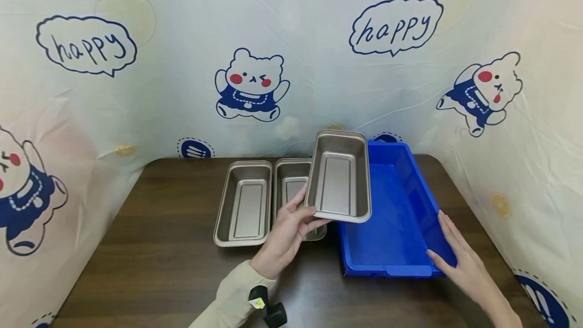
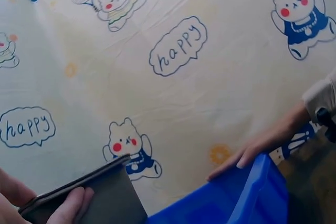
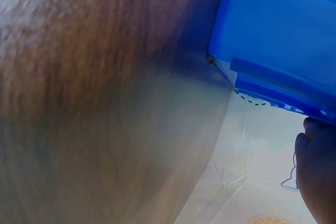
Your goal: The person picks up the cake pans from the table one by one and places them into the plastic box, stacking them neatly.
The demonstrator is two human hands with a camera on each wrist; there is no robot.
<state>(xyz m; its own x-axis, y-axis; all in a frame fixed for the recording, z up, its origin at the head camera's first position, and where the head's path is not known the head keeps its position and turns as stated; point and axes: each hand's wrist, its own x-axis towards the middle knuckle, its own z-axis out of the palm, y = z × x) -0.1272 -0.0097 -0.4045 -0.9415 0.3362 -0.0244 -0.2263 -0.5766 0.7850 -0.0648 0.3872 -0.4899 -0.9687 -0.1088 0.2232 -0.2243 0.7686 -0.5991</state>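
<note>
My left hand (image 1: 287, 234) grips a metal loaf pan (image 1: 339, 176) by its near left corner, thumb over the rim and fingers underneath. The pan is raised and tilted, its inside facing me, and it overlaps the left side of a blue plastic bin (image 1: 387, 216). In the left wrist view the thumb presses the dark side of the held pan (image 2: 110, 192). My right hand (image 1: 466, 262) rests on the bin's right wall, near its front corner, fingers straight. Two more loaf pans stand on the table: one at left (image 1: 246, 204), the other (image 1: 291, 181) partly hidden behind my left hand and the held pan.
The dark wooden table (image 1: 150, 247) meets a printed cloth backdrop (image 1: 182, 90) at the back and sides. The blue bin stands at the table's right, its inner floor showing. A black strap device (image 1: 268, 308) sits on my left wrist.
</note>
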